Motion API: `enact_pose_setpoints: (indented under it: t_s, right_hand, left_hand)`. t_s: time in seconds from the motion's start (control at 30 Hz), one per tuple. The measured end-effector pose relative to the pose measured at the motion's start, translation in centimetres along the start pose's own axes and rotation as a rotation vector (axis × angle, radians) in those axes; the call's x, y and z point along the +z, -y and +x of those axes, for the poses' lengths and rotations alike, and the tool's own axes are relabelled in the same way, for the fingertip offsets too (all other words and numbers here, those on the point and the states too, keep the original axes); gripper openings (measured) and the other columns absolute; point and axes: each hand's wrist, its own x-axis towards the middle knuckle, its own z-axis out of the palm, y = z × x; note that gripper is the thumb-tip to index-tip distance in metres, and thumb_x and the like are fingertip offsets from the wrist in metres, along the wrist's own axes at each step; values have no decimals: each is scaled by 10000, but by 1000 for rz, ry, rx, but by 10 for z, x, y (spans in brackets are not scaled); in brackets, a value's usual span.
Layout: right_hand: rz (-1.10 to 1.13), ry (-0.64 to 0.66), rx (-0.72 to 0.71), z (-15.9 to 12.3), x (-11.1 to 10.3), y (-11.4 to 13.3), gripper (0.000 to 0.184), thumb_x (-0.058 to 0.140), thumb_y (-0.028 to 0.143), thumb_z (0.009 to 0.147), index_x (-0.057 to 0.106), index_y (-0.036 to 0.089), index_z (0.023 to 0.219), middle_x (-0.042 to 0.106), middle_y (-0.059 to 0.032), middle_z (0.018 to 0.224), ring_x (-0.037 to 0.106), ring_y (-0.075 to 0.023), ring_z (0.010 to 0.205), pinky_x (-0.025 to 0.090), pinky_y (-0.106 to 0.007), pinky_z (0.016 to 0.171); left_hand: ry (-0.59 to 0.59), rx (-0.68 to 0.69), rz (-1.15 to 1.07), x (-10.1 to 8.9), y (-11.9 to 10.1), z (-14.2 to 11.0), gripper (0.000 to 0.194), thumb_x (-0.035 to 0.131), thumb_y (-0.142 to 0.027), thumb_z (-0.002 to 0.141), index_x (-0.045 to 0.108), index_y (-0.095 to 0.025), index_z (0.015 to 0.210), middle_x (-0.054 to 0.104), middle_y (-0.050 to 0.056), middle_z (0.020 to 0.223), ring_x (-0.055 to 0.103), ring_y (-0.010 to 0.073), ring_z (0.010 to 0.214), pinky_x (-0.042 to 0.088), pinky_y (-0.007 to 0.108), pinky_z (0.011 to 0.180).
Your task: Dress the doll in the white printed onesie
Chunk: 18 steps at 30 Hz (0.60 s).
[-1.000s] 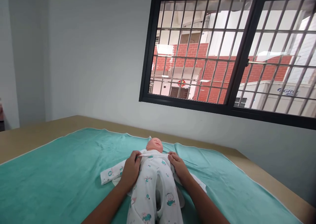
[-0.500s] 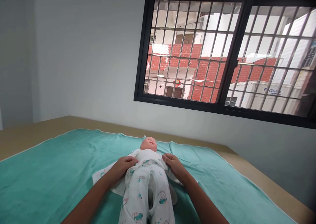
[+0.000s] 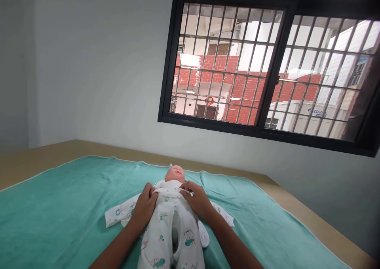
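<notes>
Head view: lower centre, our left hand [image 3: 145, 203] and right hand [image 3: 198, 201], apart, pinch the waistband [image 3: 169, 192] of the printed trousers [image 3: 164, 210] on the doll [image 3: 175, 173]. We judge this as waistband adjusting; the next move likely calls for even tension.

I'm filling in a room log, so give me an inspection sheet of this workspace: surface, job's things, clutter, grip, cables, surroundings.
Surface: teal blanket with pale edging, spread over a tan surface.
Job's things: baby doll on its back, head toward the wall; printed white sleeves spread to both sides; printed baby pants over its legs.
Clutter: nothing seen.
Grip: left hand and right hand appear to pinch opposite sides of the waistband.
Cables: nothing seen.
Surroundings: black-framed window with metal bars beyond the glass.
</notes>
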Motion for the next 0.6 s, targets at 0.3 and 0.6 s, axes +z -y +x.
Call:
enact_pose_setpoints:
  t_s: [0.3, 0.6]
  right_hand:
    - [158, -116, 125, 2, 13, -11, 261, 598, 370, 798, 453, 208, 653, 514, 28, 683, 443, -144, 682, 349, -277, 675]
    - [466, -86, 201, 3, 15, -12, 401, 650, 529, 748, 430, 206, 656, 398, 51, 629, 345, -117, 620, 283, -253, 594]
  left_hand:
    - [346, -230, -482, -18, -26, 2, 366, 708, -419, 652, 621, -201, 933, 680, 27, 975, 582, 216, 957, 427, 282, 820]
    - [377, -49, -145, -18, -12, 7, 276, 645, -453, 718, 589, -183, 732, 568, -26, 729, 498, 173, 742, 372, 272, 693]
